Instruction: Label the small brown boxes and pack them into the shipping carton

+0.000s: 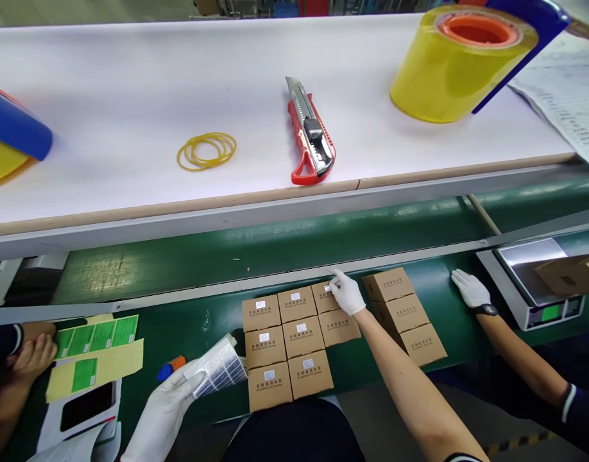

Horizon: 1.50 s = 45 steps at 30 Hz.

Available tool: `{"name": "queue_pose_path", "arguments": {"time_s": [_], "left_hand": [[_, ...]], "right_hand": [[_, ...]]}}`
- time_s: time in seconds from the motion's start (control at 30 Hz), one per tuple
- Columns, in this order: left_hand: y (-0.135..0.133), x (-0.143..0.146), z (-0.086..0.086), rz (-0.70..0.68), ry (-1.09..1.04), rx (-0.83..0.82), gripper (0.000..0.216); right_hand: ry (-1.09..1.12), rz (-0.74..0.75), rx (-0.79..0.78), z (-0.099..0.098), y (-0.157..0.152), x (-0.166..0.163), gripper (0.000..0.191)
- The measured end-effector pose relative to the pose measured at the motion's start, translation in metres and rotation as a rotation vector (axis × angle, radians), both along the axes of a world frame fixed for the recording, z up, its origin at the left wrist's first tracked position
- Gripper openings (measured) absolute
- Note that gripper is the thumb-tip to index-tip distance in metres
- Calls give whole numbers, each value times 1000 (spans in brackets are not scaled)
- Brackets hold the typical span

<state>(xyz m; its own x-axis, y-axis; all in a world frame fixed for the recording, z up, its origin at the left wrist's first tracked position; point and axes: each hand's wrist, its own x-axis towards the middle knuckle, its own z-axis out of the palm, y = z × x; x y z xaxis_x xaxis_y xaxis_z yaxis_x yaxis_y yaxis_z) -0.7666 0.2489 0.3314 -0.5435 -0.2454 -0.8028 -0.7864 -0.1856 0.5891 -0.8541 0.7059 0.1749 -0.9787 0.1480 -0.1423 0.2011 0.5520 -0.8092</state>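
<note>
My left hand (172,391), in a white glove, is closed around a curled sheet of silver labels (222,369) at the lower centre. White-gloved as well, my right hand (347,293) reaches over the far-right carton of a block. Its fingers are apart, touching the carton beside a small white label (327,288). Several brown cartons (265,347) stand together below and left of it, most bearing a white label on top. The near-right carton (339,327) shows no label. Right of my forearm is a row of three cartons (404,313) without visible labels.
A co-worker's gloved hand (470,289) lies near a scale (511,289) on the right. Another person's hand (37,353) rests by green label sheets (99,337). The shelf holds a box cutter (311,131), rubber bands (206,151) and yellow tape (439,70).
</note>
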Motion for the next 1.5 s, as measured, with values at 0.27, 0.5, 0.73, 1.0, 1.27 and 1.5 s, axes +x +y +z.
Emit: {"name": "queue_pose_path", "arguments": {"time_s": [0.27,0.5,0.73,1.0,1.27,1.5], "left_hand": [[-8,1,-8,11,-20,7,54],[-18,4,-12,8,12,-15,50],[-18,4,-11,-47,49,-13,43],[-16,7,-5,-46,67,0,52],[-15,10,-4,-52,62,-55,54],[-20,12,-7,-76,72,-48,57]], "right_hand": [[-117,-94,361,5,-3,-1,64],[-65,-224,238,13,42,50,28],[-164,-9,-29,15,9,94,24],[-166,-28,30,5,-3,93,22],[-164,-8,115,6,-7,94,22],[-210,4,245,3,-16,93,19]]}}
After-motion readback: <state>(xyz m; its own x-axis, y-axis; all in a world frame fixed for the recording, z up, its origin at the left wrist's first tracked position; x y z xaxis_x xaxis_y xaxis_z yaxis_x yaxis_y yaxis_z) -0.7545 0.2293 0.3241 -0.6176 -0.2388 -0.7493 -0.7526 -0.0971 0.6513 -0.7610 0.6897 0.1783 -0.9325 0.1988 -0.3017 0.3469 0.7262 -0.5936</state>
